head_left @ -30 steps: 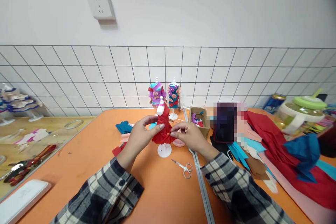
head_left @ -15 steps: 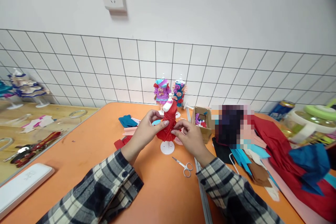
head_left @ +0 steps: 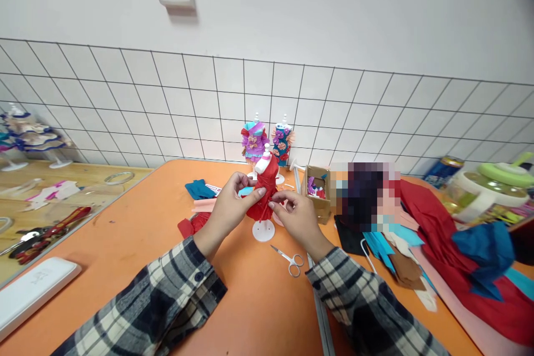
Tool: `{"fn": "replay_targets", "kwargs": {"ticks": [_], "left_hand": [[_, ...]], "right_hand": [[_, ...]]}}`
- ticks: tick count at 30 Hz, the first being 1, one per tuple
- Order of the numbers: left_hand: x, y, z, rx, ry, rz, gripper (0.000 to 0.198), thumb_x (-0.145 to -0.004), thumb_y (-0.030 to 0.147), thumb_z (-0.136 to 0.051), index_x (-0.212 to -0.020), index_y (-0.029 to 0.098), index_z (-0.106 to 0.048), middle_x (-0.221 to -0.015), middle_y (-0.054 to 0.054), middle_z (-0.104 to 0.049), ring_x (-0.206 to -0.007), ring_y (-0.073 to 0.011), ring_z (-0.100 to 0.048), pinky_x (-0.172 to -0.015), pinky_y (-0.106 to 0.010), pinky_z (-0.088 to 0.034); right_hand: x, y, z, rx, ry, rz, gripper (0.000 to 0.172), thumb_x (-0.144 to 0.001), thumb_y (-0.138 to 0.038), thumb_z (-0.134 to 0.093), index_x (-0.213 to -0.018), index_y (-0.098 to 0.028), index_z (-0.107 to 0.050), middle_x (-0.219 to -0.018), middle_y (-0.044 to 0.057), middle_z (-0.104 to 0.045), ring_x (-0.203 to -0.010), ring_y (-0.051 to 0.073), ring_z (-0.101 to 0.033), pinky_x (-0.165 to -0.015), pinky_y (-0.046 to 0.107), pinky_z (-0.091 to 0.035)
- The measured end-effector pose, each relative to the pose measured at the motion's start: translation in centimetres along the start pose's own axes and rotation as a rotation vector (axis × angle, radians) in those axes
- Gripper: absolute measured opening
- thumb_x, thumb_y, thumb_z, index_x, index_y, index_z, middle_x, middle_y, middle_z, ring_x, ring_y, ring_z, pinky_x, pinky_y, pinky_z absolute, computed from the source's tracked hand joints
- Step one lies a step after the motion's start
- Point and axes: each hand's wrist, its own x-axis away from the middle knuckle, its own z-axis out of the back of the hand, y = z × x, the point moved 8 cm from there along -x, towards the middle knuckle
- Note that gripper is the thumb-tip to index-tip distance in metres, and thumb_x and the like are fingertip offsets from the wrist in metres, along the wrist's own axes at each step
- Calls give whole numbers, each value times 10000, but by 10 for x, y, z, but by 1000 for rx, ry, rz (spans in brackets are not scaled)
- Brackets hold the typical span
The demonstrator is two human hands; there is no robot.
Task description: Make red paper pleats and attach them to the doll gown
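A small white dress form (head_left: 262,165) on a round white base stands between my hands, wrapped in a red crepe-paper dress (head_left: 265,183) that leaves one shoulder bare. My left hand (head_left: 237,194) is closed around the dress's left side, its thumb pressed on the front at the waist. At the right side, my right hand (head_left: 294,211) pinches the red paper at the skirt between thumb and forefinger. Small silver scissors (head_left: 290,261) lie on the orange table just in front of the base, touched by neither hand.
Two dressed mini forms, one purple (head_left: 255,142) and one teal (head_left: 282,142), stand behind. A cardboard box (head_left: 319,208) of paper scraps sits right of my hands. Red crepe paper (head_left: 438,233) and other sheets spread along the right, near a glass teapot (head_left: 484,194). A white case (head_left: 37,292) lies left.
The view has shifted slightly. The dress form appears turned a little, and the red skirt's folds look different. Both hands stay on the dress.
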Motion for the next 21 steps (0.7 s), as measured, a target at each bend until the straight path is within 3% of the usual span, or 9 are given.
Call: {"fn": "replay_targets", "kwargs": {"ticks": [14,17,21], "left_hand": [[3,2,1,-18,18,-50,338,-715,329,-694,-755,223,-375,-841,16,-554,-881,-167,-555,-775,-293,-429],[2,0,2,-6,30,-39,349,-710,333,-702,-758,223,-374,-833,18,-554,-886,-172,-565,-785,-305,-435],[1,-1,3,-24,45,-32,354,-705,340,-706,-758,222,-377,-844,10,-561,-873,-175,-568,-748,-302,-438]], "right_hand": [[3,1,2,33,47,11,195,-783,-399,-653,-747,-214,-700,-583,-4,-591,-502,129,-448,-511,273,-343],[6,-3,-1,40,45,81,186,-779,-398,-666,-757,-215,-691,-660,4,-645,-530,128,-479,-532,268,-369],[13,-20,10,95,172,251,165,-783,-358,-659,-760,-200,-616,-720,8,-622,-601,136,-504,-572,267,-379]]}}
